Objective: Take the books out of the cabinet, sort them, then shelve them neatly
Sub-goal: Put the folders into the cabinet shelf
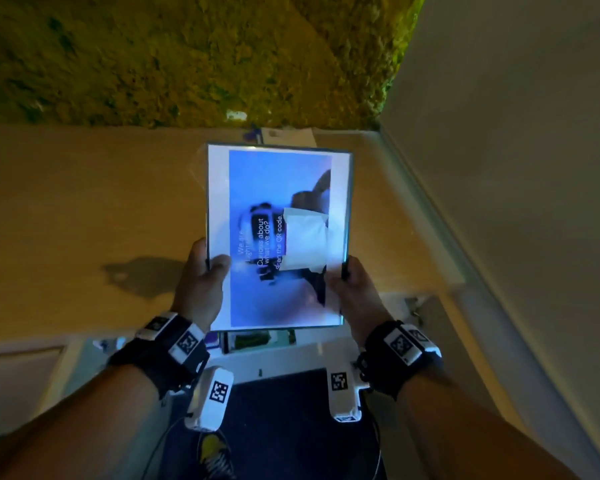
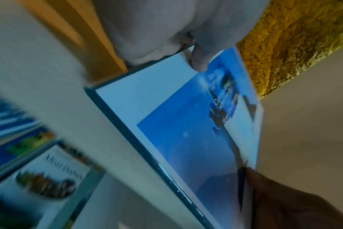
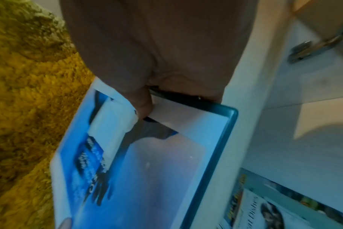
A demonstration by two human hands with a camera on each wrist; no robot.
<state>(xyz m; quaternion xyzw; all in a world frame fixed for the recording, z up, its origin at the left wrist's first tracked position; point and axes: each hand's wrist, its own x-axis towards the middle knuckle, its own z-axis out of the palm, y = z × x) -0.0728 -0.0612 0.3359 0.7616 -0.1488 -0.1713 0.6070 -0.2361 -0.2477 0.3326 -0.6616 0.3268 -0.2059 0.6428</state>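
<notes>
A thin book (image 1: 278, 188) with a blue cover, a white border and a dark green edge hangs flat in the air over the wooden cabinet top (image 1: 84, 220). My left hand (image 1: 212, 268) grips its near left edge, thumb on the cover, and my right hand (image 1: 340, 278) grips the near right edge the same way. In the left wrist view the thumb (image 2: 200, 62) presses on the book (image 2: 176, 124). In the right wrist view the thumb (image 3: 141, 106) pinches the book (image 3: 147, 170) beside a white patch on its cover.
More books (image 1: 257, 341) lie in the open cabinet below my hands; they show as other books (image 2: 49, 178) and other books (image 3: 264, 209). A mossy yellow-green wall panel (image 1: 153, 57) rises behind the cabinet top, a plain wall (image 1: 516, 133) at right. Papers (image 1: 284, 135) lie at the back.
</notes>
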